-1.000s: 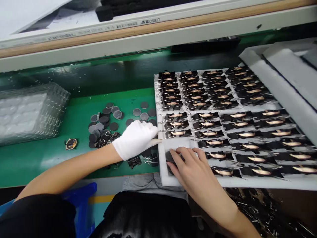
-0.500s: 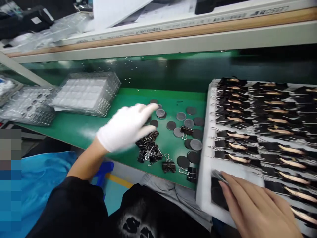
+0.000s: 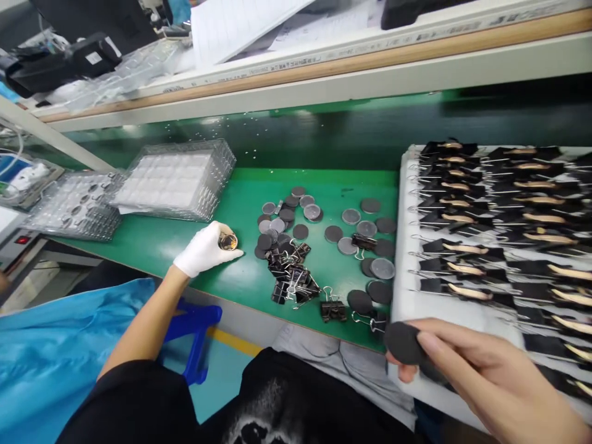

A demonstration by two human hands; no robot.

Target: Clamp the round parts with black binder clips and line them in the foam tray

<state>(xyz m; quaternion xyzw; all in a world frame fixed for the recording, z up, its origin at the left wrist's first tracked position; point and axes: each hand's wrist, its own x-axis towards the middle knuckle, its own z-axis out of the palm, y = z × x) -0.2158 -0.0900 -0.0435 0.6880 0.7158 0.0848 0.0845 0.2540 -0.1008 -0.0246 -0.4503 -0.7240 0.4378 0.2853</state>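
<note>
White glove: soft fabric covers the left hand (image 3: pixel 201 250), its fingers curved round a small metal-rimmed piece (image 3: pixel 228 241); whether they have closed on it I cannot tell.
Metal-rimmed piece: round and golden, at the worktop's left part, between thumb and forefinger.
Bare right hand: the right hand (image 3: pixel 499 376) pinches a dark disc (image 3: pixel 404 343) between thumb and fingers.
Dark disc: flat, matt and round, held tilted over the front left corner of the white slab.
Worktop (image 3: pixel 245 203): smooth, glossy green.
Loose discs (image 3: pixel 333 234): thin rounds strewn between the hands, some matt black, others greyish and shiny; a few overlap.
Clip heap (image 3: pixel 293 277): black binder clips with bright wire handles, tangled together near the front edge.
White slab (image 3: pixel 407 203): pale and foam-like, carrying rows of clips (image 3: pixel 430 285) that show slim, curved, gold-toned edges.
Clear trays (image 3: pixel 219 176): stacked, see-through plastic beyond the gloved hand.
Shelf edge (image 3: pixel 324 65): a wood-toned strip above a pale rail.
Stool (image 3: pixel 197 345): blue plastic, below the worktop.
</note>
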